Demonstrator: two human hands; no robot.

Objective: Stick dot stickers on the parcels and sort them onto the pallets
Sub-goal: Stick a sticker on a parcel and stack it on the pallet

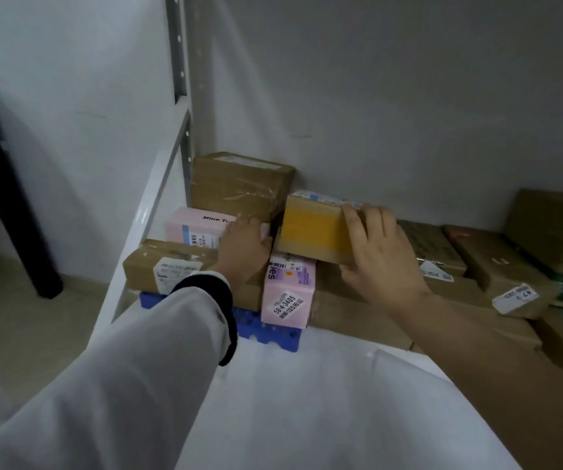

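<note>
The right grip (381,259) is closed on a yellow-taped cardboard parcel (310,228): the fingers curl over its top far edge by the white label, and the thumb tucks under its near bottom edge. The left grip (244,245) lies open just beside the parcel's left end, fingers fairly straight and resting on a pale pink box (190,228). The thumb is close to the parcel, though I can't tell whether it touches. The parcel sits level at the top of the stack, right over a pink-and-purple box (288,290) that carries a small orange dot sticker (289,273) and a slanted printed label. Whether its weight is already on that box I cannot say. Behind the left grip stands a larger brown parcel (239,184) wrapped in clear tape, against the wall. In front of it is a flatter brown parcel (168,266) with a white label. The whole stack sits on a blue pallet (263,329), which lies on a white shelf (307,401) next to the rack's grey upright (178,45). The left arm wears a grey sleeve (158,361) with a dark cuff, and the right forearm is bare. Off to the right lies a second heap of cardboard parcels (497,266), several of them labelled. At far left a black leg (12,215) stands on the floor.
</note>
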